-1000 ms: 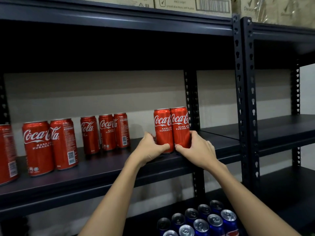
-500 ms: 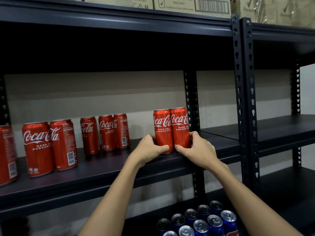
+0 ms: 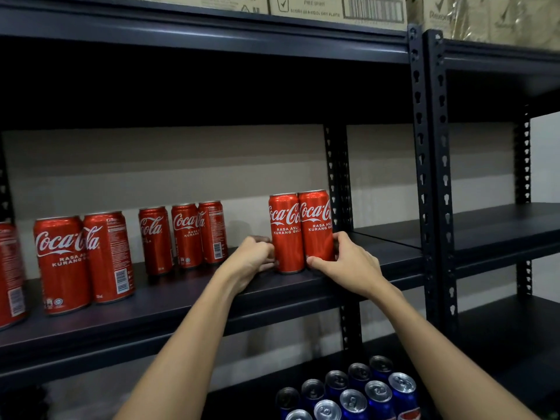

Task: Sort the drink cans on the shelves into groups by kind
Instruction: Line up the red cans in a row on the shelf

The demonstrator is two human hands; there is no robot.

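Two tall red aluminium Coca-Cola cans (image 3: 301, 231) are shown standing upright and touching side by side on the middle dark metal shelf board (image 3: 181, 301), their long axes vertical and their logos turned toward the camera. The left hand (image 3: 251, 259) is reached in from below with the forearm extended. Its fingers (image 3: 261, 240) are curled beside the left can of the pair, and the fingertips lie against or just beside the can's lower wall. Whether a grip is made cannot be told. The right hand (image 3: 348, 265) is curled round the lower part of the right can, with the thumb (image 3: 318, 263) laid across the front near the base and the remaining fingers wrapped behind.

Well to the left of the left fingers, three more upright red cans (image 3: 181, 236) are grouped at the back of the same shelf. Farther left, another pair (image 3: 81, 262) stands near the front edge.

Below the right hand, on the lower shelf, a cluster of blue cans with silver tops (image 3: 354, 392) is seen from above. Cardboard cartons (image 3: 336, 7) are stored on the top shelf.
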